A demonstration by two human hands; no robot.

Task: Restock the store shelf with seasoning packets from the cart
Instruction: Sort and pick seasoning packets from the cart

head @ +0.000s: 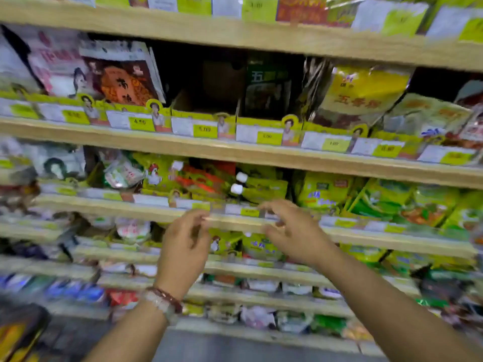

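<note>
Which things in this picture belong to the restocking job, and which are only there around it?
Belong to the job:
- left hand, open, holding nothing
- right hand, open, holding nothing
- near-empty display box on the shelf above the hands
- dark green packet in the box beside it

Only around:
- yellow packets
- price tags
- bracelets on the left wrist

Wooden shelving (261, 37) is filling the whole view
Pale wood boards are running across in tiers, sloping down to the right; yellow-green price tags (205, 130) are lining their front edges, a grey floor (235, 346) is showing below, all blurred
</note>
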